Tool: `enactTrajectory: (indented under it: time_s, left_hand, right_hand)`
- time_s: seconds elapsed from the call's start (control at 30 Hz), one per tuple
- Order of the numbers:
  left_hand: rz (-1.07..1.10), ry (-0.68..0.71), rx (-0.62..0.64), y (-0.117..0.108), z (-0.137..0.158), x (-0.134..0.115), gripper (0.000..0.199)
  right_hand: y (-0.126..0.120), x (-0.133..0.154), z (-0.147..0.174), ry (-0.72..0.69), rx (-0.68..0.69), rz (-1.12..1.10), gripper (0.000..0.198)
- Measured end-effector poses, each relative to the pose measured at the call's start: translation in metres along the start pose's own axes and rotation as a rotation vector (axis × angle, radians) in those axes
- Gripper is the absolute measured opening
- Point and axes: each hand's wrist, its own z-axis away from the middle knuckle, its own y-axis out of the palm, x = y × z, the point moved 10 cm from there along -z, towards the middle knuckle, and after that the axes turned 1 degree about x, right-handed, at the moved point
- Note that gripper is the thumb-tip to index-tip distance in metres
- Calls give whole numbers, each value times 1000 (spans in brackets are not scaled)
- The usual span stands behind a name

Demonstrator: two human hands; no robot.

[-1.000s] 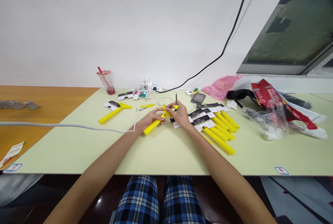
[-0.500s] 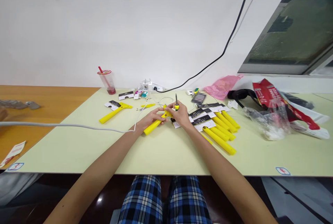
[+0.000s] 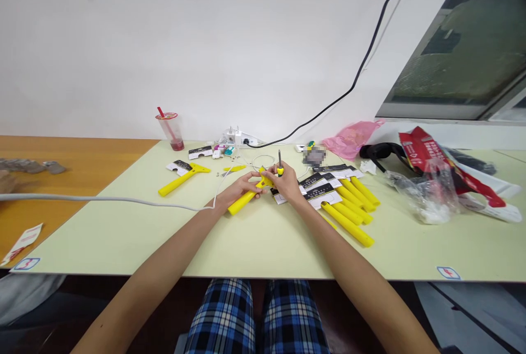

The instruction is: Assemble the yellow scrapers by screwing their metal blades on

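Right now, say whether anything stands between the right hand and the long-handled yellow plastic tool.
Nothing visible does: the right hand touches the yellow tool at its head; the left hand holds it. The yellow-and-black screwdriver in the right hand points upward, not between them.

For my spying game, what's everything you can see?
Table: one, pale green, middle
Wooden table: one, brown, left
Loose tool: one, yellow, left
Tool pile: several, yellow, right
Cards: several, black-white, on table
Cup: one, clear, back left
Plugs: several, white, back
Cables: several, black to white, back and left
Bag: one, pink, back right
Packet: one, red-white, right
Held tool: one, yellow, middle
Screwdriver: one, yellow-dark, middle
Trousers: one pair, blue plaid, below
Left hand: one, bare, middle
Right hand: one, bare, middle
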Motion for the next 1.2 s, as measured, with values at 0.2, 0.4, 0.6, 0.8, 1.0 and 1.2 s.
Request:
enactTrajectory:
  time_s: [0.2, 0.4, 0.6, 0.8, 1.0, 1.2]
  left_hand:
    - [5, 7, 23, 4, 1, -1, 66]
    - [31, 8, 8, 3, 0, -1, 67]
    - [34, 4, 10, 2, -1, 0, 66]
    - [17, 1, 19, 1, -2, 0, 66]
    - [23, 3, 10, 0, -2, 0, 66]
    - [37, 9, -2, -5, -4, 3, 68]
  right_hand:
    - [0, 2, 1, -28, -12, -5, 57]
    - [0, 3, 2, -32, -18, 3, 56]
    - [-4, 5, 3, -17, -62, 32, 57]
    - [-4, 7, 3, -31, -48, 1, 56]
    - [-2, 4, 1, -49, -19, 20, 57]
    - [-1, 10, 2, -61, -20, 20, 56]
